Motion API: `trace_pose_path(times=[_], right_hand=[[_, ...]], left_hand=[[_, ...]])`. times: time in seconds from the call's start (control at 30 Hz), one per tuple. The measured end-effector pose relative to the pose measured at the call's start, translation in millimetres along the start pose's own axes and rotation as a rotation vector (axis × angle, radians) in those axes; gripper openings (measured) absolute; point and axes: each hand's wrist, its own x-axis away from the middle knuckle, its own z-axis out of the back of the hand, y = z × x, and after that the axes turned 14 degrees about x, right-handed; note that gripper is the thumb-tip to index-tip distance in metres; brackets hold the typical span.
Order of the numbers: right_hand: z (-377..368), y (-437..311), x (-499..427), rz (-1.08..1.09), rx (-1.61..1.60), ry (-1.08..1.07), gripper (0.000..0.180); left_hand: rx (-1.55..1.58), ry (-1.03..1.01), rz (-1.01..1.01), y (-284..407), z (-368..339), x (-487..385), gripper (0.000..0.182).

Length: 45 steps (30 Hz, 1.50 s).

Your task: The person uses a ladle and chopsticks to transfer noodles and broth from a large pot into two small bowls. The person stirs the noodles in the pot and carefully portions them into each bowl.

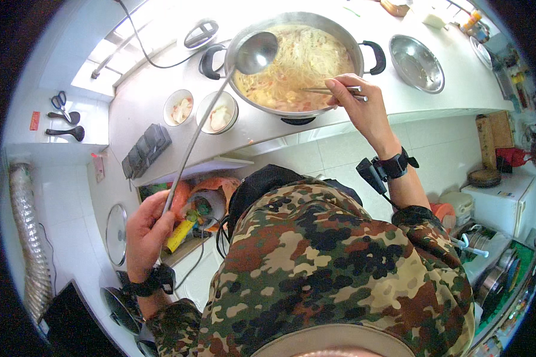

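My left hand [149,232] grips the long handle of a metal ladle [258,52], whose bowl hangs over the left side of a large steel pot [361,53]. In my right hand [362,100] is a pair of metal chopsticks [317,90], their tips at the noodles in broth [303,67] that fill the pot. The pot has black handles. Left of it stand two white bowls, one [179,93] with pale food inside and the other [202,126], which looks stacked, also with pale food. Right of the pot lies a steel basin [417,62] holding a little liquid or residue.
A dark compartmented box [146,151] sits near the counter's left front edge. A cable [149,60] runs behind the bowls. Scissors [59,101] and two black utensils hang on the left wall. Below the counter are orange bags [221,185] on an open shelf.
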Motion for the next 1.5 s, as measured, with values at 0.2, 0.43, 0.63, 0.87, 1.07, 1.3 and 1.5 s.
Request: trace_pose_path(times=[0.2, 0.43, 0.63, 0.87, 1.07, 1.3, 1.5], right_hand=[[-3, 25, -10, 0.141, 0.197, 0.022, 0.024], [-1, 22, -6, 0.041, 0.166, 0.073, 0.024], [-3, 26, -8, 0.062, 0.255, 0.072, 0.027], [0, 22, -9, 0.073, 0.313, 0.034, 0.023], [4, 15, -13, 0.021, 0.295, 0.002, 0.027], [11, 5, -16, -0.093, 0.197, -0.073, 0.031], [8, 7, -23, -0.167, 0.047, -0.080, 0.036]], left_hand=[[-0.453, -0.194, -0.144, 31, 3, -35, 0.034], [-0.634, -0.314, -0.317, 43, 3, -63, 0.032], [-0.768, -0.351, -0.311, 55, -4, -73, 0.031], [-0.983, -0.377, -0.449, 54, -9, -81, 0.031], [-1.097, -0.370, -0.382, 64, -10, -81, 0.031], [-0.943, -0.420, -0.200, 82, -4, -88, 0.030], [-0.718, -0.407, 0.169, 115, -1, -100, 0.027]])
